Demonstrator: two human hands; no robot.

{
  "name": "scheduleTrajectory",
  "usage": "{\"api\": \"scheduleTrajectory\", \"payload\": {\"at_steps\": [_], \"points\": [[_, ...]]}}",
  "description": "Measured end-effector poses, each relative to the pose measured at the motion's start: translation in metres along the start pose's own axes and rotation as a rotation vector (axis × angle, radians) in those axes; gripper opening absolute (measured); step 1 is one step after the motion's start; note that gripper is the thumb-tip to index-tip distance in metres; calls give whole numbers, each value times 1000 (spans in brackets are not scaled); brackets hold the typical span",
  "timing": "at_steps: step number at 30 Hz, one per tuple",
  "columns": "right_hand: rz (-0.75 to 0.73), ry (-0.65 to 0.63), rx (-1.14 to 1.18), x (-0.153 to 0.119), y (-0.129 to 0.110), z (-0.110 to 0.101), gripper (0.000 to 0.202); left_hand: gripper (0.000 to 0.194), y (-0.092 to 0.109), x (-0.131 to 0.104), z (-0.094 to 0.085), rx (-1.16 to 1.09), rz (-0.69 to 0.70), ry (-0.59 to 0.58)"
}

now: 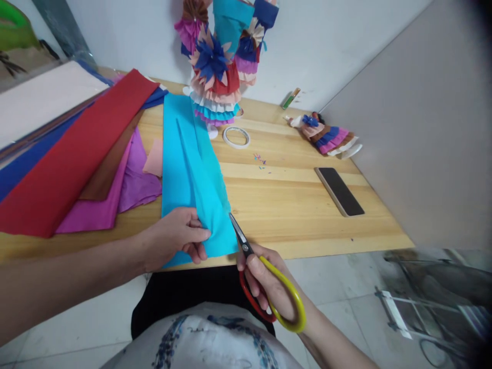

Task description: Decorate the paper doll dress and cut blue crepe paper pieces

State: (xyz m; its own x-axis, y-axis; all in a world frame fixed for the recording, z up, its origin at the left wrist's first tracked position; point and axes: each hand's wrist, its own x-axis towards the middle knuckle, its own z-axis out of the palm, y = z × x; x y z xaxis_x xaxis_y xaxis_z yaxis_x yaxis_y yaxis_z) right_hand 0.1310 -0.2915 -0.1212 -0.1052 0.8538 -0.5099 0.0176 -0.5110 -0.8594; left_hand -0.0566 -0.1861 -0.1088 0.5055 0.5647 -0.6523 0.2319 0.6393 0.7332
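A long sheet of turquoise crepe paper (179,169) lies folded along the left part of the table, its near end by the front edge. My left hand (180,236) pinches the raised fold of this paper between thumb and fingers. Scissors (245,246) with one yellow and one red handle are in my right hand (269,279). Their blades look closed and point up and left, the tip beside the paper's right edge. Whether the tip touches the paper I cannot tell.
Folded red (88,148), white, blue, brown and purple papers are piled at left. Ruffled paper dresses (219,77) stand at the back. A roll of tape (236,137), paper scraps (260,160), a dressed figure (326,134) and a phone (340,191) are on the wooden table (277,225).
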Motion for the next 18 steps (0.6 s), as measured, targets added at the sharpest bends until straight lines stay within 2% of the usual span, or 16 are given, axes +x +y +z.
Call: {"api": "scheduleTrajectory", "payload": {"at_steps": [3, 9, 11, 14, 16, 18], "points": [[4, -36, -13, -1, -6, -8, 56, 30, 0, 0, -2, -1, 2, -11], [-24, -335, 31, -1, -13, -39, 56, 33, 3, -3, -3, -35, -2, 11], [-34, -393, -17, -1, -17, -49, 53, 33, 2, -4, -4, -44, 21, 31], [-165, -312, -146, 1, -32, -54, 41, 34, 2, -6, -2, -69, 72, 53], [-296, -197, -248, 8, -48, -49, 35, 34, 3, -8, 1, -84, 119, 66], [-378, -138, -338, 22, -64, -39, 32, 29, 5, -10, 6, -61, 161, 59]]}}
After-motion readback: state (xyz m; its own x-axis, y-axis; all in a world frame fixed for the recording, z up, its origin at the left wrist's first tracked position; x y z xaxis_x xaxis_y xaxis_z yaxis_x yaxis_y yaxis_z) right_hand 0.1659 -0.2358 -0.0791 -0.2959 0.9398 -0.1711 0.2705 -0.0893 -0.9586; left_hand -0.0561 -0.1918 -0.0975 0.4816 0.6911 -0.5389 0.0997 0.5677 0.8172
